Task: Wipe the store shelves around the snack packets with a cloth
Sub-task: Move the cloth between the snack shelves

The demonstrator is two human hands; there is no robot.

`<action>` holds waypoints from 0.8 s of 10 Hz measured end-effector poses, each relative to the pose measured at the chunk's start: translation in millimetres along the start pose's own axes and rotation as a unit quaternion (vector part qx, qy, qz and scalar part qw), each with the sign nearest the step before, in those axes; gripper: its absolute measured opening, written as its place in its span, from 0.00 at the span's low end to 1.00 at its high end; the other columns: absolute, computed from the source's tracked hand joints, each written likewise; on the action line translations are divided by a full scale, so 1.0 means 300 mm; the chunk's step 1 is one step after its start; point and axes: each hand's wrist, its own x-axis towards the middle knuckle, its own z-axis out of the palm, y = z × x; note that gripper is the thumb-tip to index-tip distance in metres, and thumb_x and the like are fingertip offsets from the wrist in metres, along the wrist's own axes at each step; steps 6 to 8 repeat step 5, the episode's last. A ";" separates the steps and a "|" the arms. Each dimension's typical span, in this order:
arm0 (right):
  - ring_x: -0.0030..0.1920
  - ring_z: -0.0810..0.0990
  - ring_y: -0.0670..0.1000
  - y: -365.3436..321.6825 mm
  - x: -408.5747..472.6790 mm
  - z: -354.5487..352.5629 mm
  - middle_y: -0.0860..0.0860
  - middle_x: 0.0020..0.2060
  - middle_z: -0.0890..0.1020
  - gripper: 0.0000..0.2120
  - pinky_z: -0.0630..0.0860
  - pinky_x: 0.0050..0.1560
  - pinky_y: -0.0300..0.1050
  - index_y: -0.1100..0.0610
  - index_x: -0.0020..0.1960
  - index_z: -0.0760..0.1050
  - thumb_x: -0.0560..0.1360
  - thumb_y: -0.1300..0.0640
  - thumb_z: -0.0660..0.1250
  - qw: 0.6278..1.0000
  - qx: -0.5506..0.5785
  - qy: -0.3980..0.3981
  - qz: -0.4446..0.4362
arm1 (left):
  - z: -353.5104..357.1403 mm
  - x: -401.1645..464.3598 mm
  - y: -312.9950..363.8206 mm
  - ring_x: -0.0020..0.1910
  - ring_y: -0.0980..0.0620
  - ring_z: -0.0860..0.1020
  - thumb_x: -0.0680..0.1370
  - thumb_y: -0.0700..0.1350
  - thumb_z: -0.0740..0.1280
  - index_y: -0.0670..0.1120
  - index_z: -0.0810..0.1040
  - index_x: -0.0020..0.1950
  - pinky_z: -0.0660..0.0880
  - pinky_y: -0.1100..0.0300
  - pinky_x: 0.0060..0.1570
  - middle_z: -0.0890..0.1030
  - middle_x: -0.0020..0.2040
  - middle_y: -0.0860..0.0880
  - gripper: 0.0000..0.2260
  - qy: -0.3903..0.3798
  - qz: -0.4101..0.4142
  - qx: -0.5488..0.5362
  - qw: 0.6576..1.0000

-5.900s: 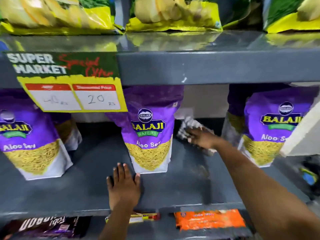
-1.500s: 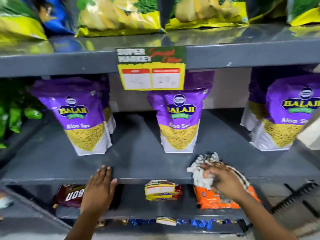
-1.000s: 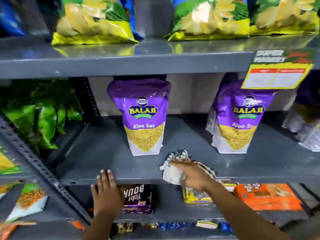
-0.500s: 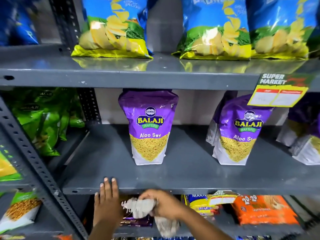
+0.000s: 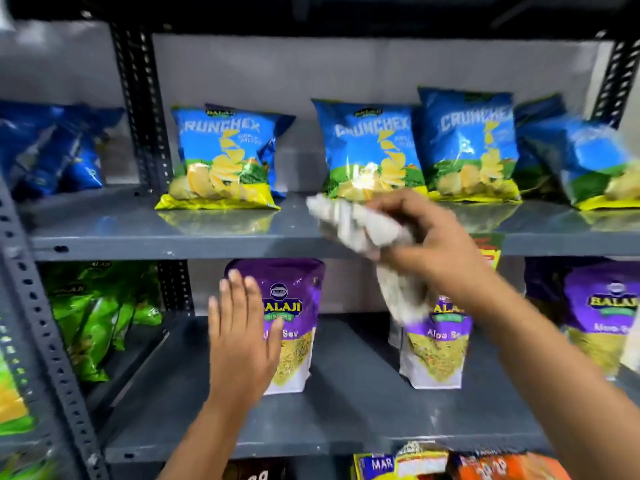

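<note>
My right hand is closed around the blurred cloth, which hides part of a purple packet below it; my left hand, open flat and empty, covers another purple packet on the grey shelf

Grey metal shelves, dark perforated uprights. Crisp packets blue, yellow base, green band, pale yellow crisps printed. Sev packets purple above, white below, yellow lettering. Cloth whitish-grey, blurred. Green packets at left. Orange packet lowest shelf.
</note>
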 end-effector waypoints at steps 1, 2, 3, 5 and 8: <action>0.47 0.73 0.40 0.002 0.184 -0.050 0.45 0.45 0.80 0.17 0.66 0.54 0.34 0.47 0.49 0.77 0.61 0.60 0.67 0.972 -0.222 0.040 -0.061 | -0.073 0.153 0.086 0.71 0.39 0.53 0.77 0.54 0.52 0.35 0.55 0.71 0.47 0.47 0.69 0.60 0.72 0.32 0.29 0.069 0.012 0.003 0.998; 0.58 0.73 0.59 0.088 0.320 -0.038 0.53 0.55 0.80 0.19 0.67 0.57 0.54 0.42 0.57 0.75 0.67 0.55 0.67 0.903 -0.426 -0.055 -0.018 | -0.086 0.267 0.121 0.71 0.40 0.52 0.76 0.53 0.52 0.37 0.54 0.72 0.47 0.46 0.68 0.59 0.73 0.34 0.29 0.086 0.008 0.016 0.996; 0.66 0.67 0.58 0.148 0.340 -0.003 0.51 0.67 0.73 0.18 0.64 0.64 0.54 0.43 0.64 0.70 0.76 0.56 0.60 0.854 -0.453 -0.234 0.106 | -0.063 0.316 0.127 0.72 0.40 0.55 0.77 0.54 0.51 0.38 0.53 0.72 0.46 0.47 0.68 0.59 0.73 0.36 0.29 0.075 0.012 0.028 0.997; 0.67 0.67 0.57 0.202 0.331 0.028 0.51 0.69 0.71 0.18 0.67 0.66 0.56 0.42 0.63 0.70 0.77 0.58 0.56 0.879 -0.402 -0.215 0.141 | -0.017 0.324 0.108 0.72 0.44 0.50 0.77 0.55 0.50 0.39 0.51 0.73 0.42 0.51 0.69 0.58 0.74 0.38 0.30 0.081 0.019 0.026 0.996; 0.67 0.67 0.57 0.202 0.331 0.028 0.51 0.69 0.71 0.18 0.67 0.66 0.56 0.42 0.63 0.70 0.77 0.58 0.56 0.879 -0.402 -0.215 0.141 | -0.017 0.324 0.108 0.72 0.44 0.50 0.77 0.55 0.50 0.39 0.51 0.73 0.42 0.51 0.69 0.58 0.74 0.38 0.30 0.081 0.019 0.026 0.996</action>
